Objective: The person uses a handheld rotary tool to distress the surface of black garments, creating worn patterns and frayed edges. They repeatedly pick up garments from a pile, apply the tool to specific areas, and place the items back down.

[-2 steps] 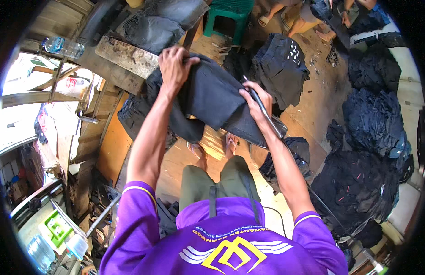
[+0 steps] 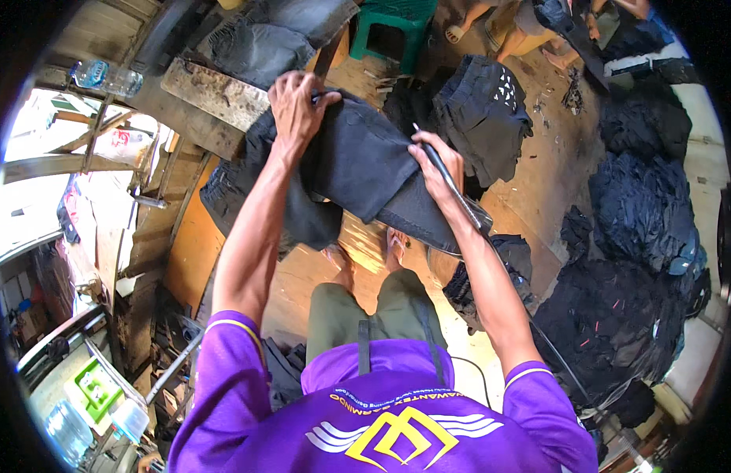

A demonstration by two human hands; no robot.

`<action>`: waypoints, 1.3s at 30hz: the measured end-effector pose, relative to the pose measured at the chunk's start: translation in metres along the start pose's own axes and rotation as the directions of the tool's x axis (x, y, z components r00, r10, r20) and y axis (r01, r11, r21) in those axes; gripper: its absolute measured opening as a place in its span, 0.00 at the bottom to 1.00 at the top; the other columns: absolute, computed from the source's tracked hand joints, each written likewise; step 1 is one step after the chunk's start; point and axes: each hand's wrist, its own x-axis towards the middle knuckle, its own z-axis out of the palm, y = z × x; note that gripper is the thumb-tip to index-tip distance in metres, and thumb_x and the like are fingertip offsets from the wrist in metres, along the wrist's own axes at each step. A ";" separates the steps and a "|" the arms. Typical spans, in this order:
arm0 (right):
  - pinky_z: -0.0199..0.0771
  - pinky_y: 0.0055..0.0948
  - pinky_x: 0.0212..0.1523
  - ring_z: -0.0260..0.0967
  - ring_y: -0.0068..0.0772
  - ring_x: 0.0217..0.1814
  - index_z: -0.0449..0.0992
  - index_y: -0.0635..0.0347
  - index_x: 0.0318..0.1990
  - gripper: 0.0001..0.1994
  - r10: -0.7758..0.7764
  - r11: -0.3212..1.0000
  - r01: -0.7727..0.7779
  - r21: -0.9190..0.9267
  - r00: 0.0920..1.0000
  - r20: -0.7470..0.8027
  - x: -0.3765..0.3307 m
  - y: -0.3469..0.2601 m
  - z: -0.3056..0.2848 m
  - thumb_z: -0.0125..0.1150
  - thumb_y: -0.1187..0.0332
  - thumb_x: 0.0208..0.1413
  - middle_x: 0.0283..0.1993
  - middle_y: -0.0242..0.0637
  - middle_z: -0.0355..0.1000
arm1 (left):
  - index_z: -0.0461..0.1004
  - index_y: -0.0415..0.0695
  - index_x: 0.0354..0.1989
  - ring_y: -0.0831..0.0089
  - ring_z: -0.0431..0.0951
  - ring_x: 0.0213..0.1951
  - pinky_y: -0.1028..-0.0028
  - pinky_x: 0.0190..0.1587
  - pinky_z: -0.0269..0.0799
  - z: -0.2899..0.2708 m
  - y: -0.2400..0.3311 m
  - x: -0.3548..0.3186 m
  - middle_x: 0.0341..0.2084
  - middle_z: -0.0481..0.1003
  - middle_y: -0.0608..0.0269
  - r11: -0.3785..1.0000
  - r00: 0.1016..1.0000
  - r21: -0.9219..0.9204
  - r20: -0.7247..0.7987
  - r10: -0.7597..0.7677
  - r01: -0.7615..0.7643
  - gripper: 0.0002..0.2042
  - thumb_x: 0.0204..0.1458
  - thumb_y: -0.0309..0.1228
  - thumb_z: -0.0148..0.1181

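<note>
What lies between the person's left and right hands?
In the head view, a dark cloth spans between the left hand and the right hand, which also holds a slim dark tool.

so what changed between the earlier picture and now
The left hand and the right hand, with its slim dark tool, moved slightly up and left in the picture; the black cloth shifted slightly left. Nothing was taken or let go. The green stool stayed put.

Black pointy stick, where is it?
The slim black tool is in the right hand, right of centre in the head view, near the dark cloth.
</note>
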 end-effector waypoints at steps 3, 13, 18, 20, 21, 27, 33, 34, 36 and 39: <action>0.78 0.28 0.43 0.78 0.20 0.40 0.83 0.54 0.53 0.13 0.031 0.991 -0.037 0.129 0.998 0.048 0.023 0.024 0.006 0.74 0.65 0.63 0.37 0.32 0.82 | 0.80 0.47 0.55 0.50 0.77 0.58 0.52 0.63 0.69 0.003 0.041 0.001 0.52 0.81 0.57 0.955 0.992 -0.270 -0.007 0.124 -0.122 0.26 0.49 0.44 0.80; 0.83 0.35 0.57 0.86 0.38 0.52 0.82 0.69 0.57 0.15 -0.147 0.960 0.158 0.231 0.987 -0.067 -0.041 0.028 -0.052 0.59 0.66 0.74 0.48 0.47 0.85 | 0.90 0.52 0.43 0.57 0.88 0.40 0.60 0.42 0.81 0.090 0.079 0.005 0.36 0.88 0.59 0.823 0.657 -0.565 0.643 0.394 0.061 0.18 0.52 0.50 0.77; 0.86 0.48 0.61 0.87 0.51 0.52 0.85 0.72 0.46 0.14 -0.491 0.871 0.472 0.138 0.849 0.194 -0.043 0.039 -0.032 0.72 0.74 0.53 0.46 0.53 0.86 | 0.88 0.48 0.43 0.50 0.86 0.50 0.55 0.49 0.80 0.104 0.078 0.010 0.45 0.85 0.45 0.861 0.526 -0.440 0.810 0.258 0.256 0.21 0.47 0.49 0.81; 0.87 0.50 0.62 0.88 0.50 0.52 0.86 0.72 0.45 0.14 -0.542 0.839 0.514 0.179 0.815 0.203 -0.036 0.047 -0.024 0.72 0.75 0.52 0.45 0.52 0.86 | 0.85 0.41 0.31 0.50 0.84 0.29 0.57 0.33 0.75 0.104 0.077 0.006 0.23 0.81 0.50 0.757 0.745 -0.648 0.546 0.384 0.085 0.13 0.51 0.38 0.78; 0.87 0.50 0.62 0.88 0.50 0.52 0.86 0.72 0.45 0.14 -0.546 0.837 0.514 0.189 0.809 0.217 -0.034 0.049 -0.022 0.72 0.75 0.51 0.44 0.52 0.86 | 0.85 0.41 0.32 0.49 0.85 0.30 0.56 0.34 0.76 0.104 0.076 0.005 0.25 0.82 0.49 0.751 0.731 -0.646 0.576 0.364 0.135 0.12 0.50 0.38 0.78; 0.86 0.51 0.63 0.87 0.51 0.53 0.87 0.72 0.45 0.14 -0.541 0.841 0.506 0.191 0.796 0.270 -0.032 0.042 -0.017 0.72 0.76 0.50 0.43 0.52 0.86 | 0.86 0.41 0.31 0.49 0.85 0.31 0.56 0.35 0.77 0.106 0.072 0.005 0.26 0.83 0.48 0.747 0.757 -0.665 0.489 0.432 0.004 0.12 0.49 0.38 0.78; 0.85 0.52 0.64 0.87 0.51 0.55 0.87 0.72 0.46 0.15 -0.536 0.844 0.499 0.196 0.778 0.329 -0.032 0.041 -0.018 0.72 0.77 0.49 0.44 0.52 0.86 | 0.86 0.40 0.31 0.49 0.86 0.32 0.56 0.35 0.77 0.104 0.072 0.004 0.26 0.83 0.48 0.735 0.759 -0.673 0.523 0.389 0.087 0.12 0.48 0.36 0.79; 0.85 0.52 0.64 0.87 0.52 0.55 0.87 0.72 0.46 0.15 -0.533 0.846 0.497 0.194 0.780 0.327 -0.032 0.041 -0.018 0.72 0.77 0.49 0.44 0.52 0.86 | 0.86 0.40 0.31 0.49 0.86 0.32 0.56 0.35 0.77 0.104 0.072 0.004 0.26 0.83 0.48 0.734 0.759 -0.674 0.521 0.390 0.086 0.12 0.48 0.36 0.79; 0.85 0.52 0.64 0.87 0.52 0.55 0.87 0.72 0.46 0.15 -0.533 0.846 0.500 0.184 0.784 0.317 -0.033 0.041 -0.017 0.72 0.77 0.49 0.45 0.53 0.86 | 0.86 0.41 0.31 0.50 0.86 0.31 0.57 0.35 0.77 0.104 0.072 0.004 0.26 0.83 0.49 0.731 0.760 -0.677 0.519 0.392 0.086 0.12 0.48 0.36 0.79; 0.85 0.52 0.64 0.87 0.53 0.55 0.87 0.73 0.47 0.15 -0.533 0.846 0.506 0.167 0.792 0.299 -0.034 0.042 -0.017 0.72 0.77 0.49 0.45 0.54 0.86 | 0.86 0.40 0.31 0.51 0.86 0.31 0.57 0.35 0.77 0.105 0.072 0.005 0.26 0.83 0.49 0.714 0.745 -0.694 0.523 0.414 0.091 0.12 0.48 0.36 0.79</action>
